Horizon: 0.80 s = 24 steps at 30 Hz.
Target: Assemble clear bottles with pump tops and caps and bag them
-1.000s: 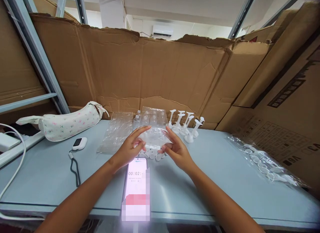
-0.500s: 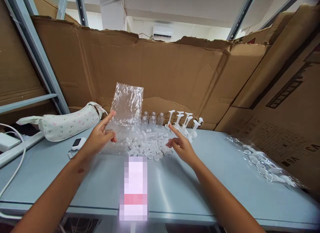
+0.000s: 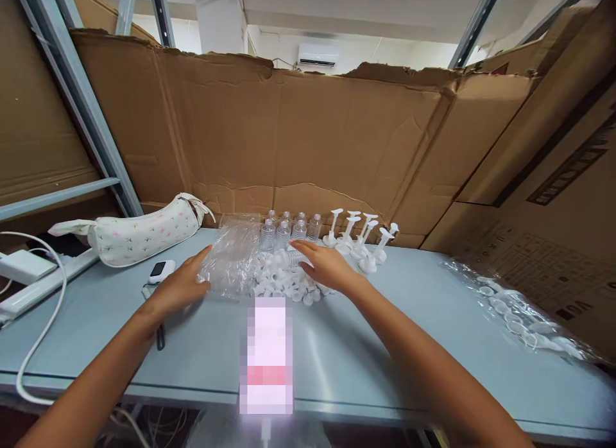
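My left hand [image 3: 181, 282] is beside the left edge of a clear plastic bag [image 3: 231, 258], index finger and thumb apart; it seems to touch the bag without gripping it. The bag lies on the table, left of a pile of small white plastic caps [image 3: 283, 282]. Over the pile, my right hand [image 3: 332, 267] is open with its fingers stretched left. A ribbed clear bottle [image 3: 294, 258] lies on the caps, partly hidden by that hand. Several small clear bottles [image 3: 283, 233] stand behind the pile. Right of them stand several white funnel-shaped pieces with stems [image 3: 359, 233].
A patterned fabric pouch [image 3: 144, 237], a power strip [image 3: 48, 286] with a white cable and a small white device [image 3: 162, 271] are at left. A bag of white plastic parts [image 3: 520, 316] lies at right. Cardboard [image 3: 298, 133] walls the back. A blurred-out object [image 3: 266, 355] is front centre.
The plastic bag, standing upright before, now lies flat. My left hand has lowered and moved left; my right hand has moved left over the caps, its fingers straighter. The view has shifted slightly.
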Each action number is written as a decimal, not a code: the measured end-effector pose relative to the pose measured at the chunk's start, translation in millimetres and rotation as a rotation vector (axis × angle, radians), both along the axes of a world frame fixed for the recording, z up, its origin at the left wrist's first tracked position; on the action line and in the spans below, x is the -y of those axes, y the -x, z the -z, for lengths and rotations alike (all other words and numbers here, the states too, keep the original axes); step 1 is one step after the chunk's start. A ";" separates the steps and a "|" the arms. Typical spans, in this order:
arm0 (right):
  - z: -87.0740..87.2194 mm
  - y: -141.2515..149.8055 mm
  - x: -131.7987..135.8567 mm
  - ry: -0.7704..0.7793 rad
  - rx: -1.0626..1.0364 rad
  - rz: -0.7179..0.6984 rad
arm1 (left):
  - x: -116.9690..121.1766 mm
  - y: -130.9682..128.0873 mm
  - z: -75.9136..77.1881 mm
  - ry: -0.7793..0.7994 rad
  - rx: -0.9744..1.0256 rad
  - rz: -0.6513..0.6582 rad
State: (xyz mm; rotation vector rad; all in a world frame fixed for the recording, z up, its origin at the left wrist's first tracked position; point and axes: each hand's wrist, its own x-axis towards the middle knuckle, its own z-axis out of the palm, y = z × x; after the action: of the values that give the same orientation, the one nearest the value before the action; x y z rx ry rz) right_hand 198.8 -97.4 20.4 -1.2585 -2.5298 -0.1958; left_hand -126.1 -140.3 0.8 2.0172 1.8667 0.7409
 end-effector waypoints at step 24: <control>-30.0 -11.8 21.5 -0.329 -0.253 0.050 | 2.8 -41.3 -8.5 -0.331 -0.264 -0.300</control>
State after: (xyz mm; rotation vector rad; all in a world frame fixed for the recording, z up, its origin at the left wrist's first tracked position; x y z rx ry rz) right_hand 210.6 -118.9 50.5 -1.1363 -2.1485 -0.4167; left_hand -84.8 -143.0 9.3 2.1392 2.3706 0.9553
